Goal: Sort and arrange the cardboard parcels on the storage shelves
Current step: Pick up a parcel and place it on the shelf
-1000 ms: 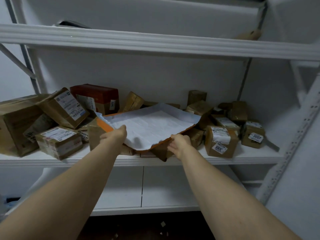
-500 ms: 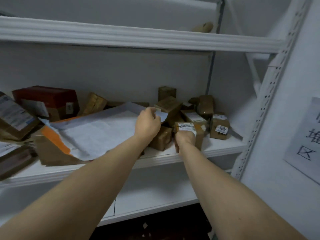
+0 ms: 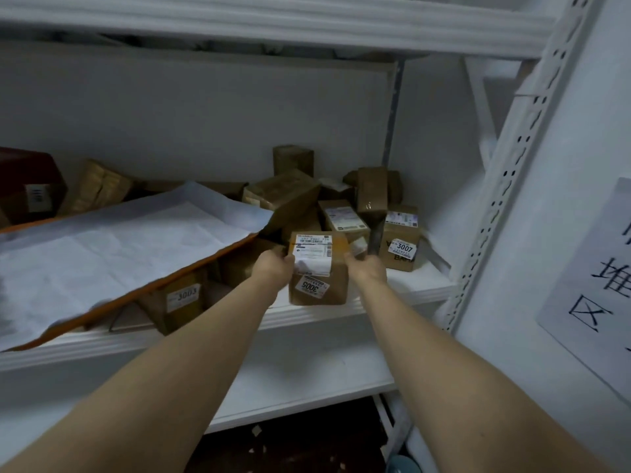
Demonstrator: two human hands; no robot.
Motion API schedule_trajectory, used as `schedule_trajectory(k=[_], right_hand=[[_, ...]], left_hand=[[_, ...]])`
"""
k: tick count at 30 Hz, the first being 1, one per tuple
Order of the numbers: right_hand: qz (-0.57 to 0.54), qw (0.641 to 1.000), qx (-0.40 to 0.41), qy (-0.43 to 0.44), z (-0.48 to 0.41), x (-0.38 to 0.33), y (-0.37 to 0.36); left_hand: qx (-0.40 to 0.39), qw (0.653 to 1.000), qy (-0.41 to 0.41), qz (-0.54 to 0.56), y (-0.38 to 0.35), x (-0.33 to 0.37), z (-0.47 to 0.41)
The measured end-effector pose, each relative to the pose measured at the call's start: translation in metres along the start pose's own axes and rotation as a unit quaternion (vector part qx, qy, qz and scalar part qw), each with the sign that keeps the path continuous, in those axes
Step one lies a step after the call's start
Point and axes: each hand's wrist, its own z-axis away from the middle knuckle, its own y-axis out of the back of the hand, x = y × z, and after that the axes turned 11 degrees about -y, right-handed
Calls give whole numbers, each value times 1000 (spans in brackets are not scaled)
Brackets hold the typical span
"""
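**Head view: two hands clasp parcel 3005 at the shelf's front edge**

Both bare forearms stretch forward and upward, nearly parallel. The left hand wraps the box's left side, thumb on its white shipping label. The right hand takes the opposite side, its fingers curled round the far corner and mostly hidden. The cardboard box sits at the lip of the middle shelf; it seems to rest there, though it may be raised slightly.

Just right of it stands parcel 3007, with more brown parcels piled behind. To the left, a wide white-and-orange flat package lies tilted over parcel 3003.

The white shelving has a perforated upright on the right, and beside it a paper sign hangs on the wall.
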Motion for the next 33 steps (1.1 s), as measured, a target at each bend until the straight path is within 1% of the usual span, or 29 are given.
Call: schedule_trajectory(k=[1,6,9,11,13,16,19,21,23,25,26,27,29,31,33], right_hand=[[-5,1000,-13,1,-6,1,-1],[-12,997,-69,-10,-16,5,-1],[-58,994,-88,-36,-15,11,2],[-99,988,-104,-54,-10,14,8],[-108,986,-120,-48,-2,15,15],[-100,986,-130,-30,11,16,18],[-110,987,-120,-20,22,20,17],[-115,987,-113,-14,29,25,17],[-118,987,-112,-8,36,31,16],[-119,987,-107,2,41,38,12],[-122,987,-107,7,44,42,10],[-124,986,-109,13,46,45,7],[-123,984,-126,19,49,49,4],[-118,983,-139,17,49,53,-1],[-120,984,-133,1,48,55,-2]], left_hand=[[8,1000,-1,6,-3,0,-2],[2,996,42,78,-13,-3,-15],[-12,990,60,123,-15,-6,-15],[-19,981,76,177,-13,-7,-13],[-38,970,96,221,-10,-9,-9],[-89,966,78,230,-7,-9,-2],[-103,962,66,245,-2,-11,6],[-99,949,77,288,1,-15,11],[-91,922,114,359,6,-20,13],[-105,892,153,411,13,-26,12],[-125,884,166,419,15,-28,11],[-141,885,173,410,17,-31,9],[-161,894,181,376,21,-35,9],[-177,895,187,363,25,-37,9],[-177,902,178,351,30,-38,10]])
